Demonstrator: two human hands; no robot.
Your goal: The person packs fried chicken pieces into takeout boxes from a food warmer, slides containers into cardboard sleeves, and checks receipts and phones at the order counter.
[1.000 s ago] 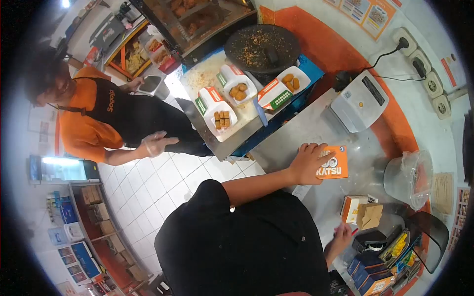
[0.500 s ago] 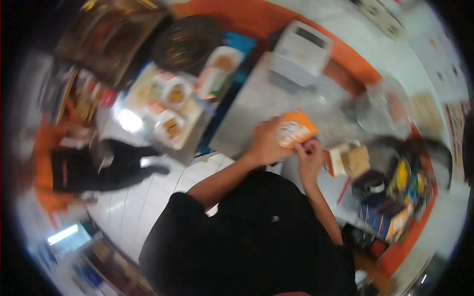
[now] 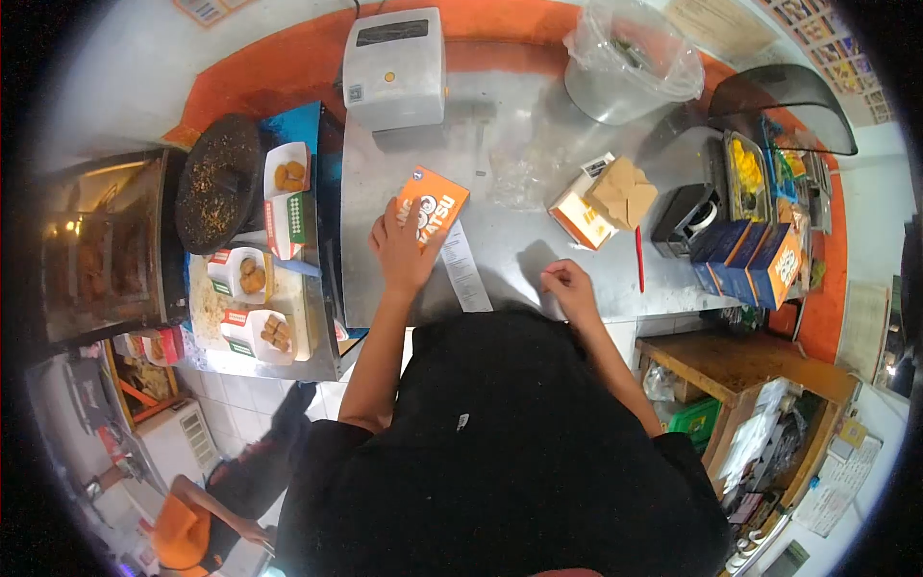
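Note:
My left hand (image 3: 402, 252) lies over the left side of an orange box (image 3: 440, 199) with white lettering and grips it on the metal counter (image 3: 370, 183). A printed paper strip (image 3: 463, 272) extends from beside the box toward my body. Right of the strip, my right hand (image 3: 569, 288) is near the counter's front edge, thumb and fingers pinched together. What it holds, if anything, is too small to make out. Beyond it stand a white-and-orange carton (image 3: 581, 213) and an open brown carton (image 3: 625, 190). A red pen (image 3: 639, 260) lies to their right.
A label printer (image 3: 394, 72) and a plastic-lined tub (image 3: 625, 72) stand at the back. Food trays (image 3: 286, 226) and a dark pan (image 3: 216, 183) are left, dark blue boxes (image 3: 735, 255) right. A co-worker in orange (image 3: 183, 534) is at the lower left.
The view has swung toward the counter. My right hand, at the box half a second ago, is now apart from it to the right. The paper strip now shows clearly beside the box.

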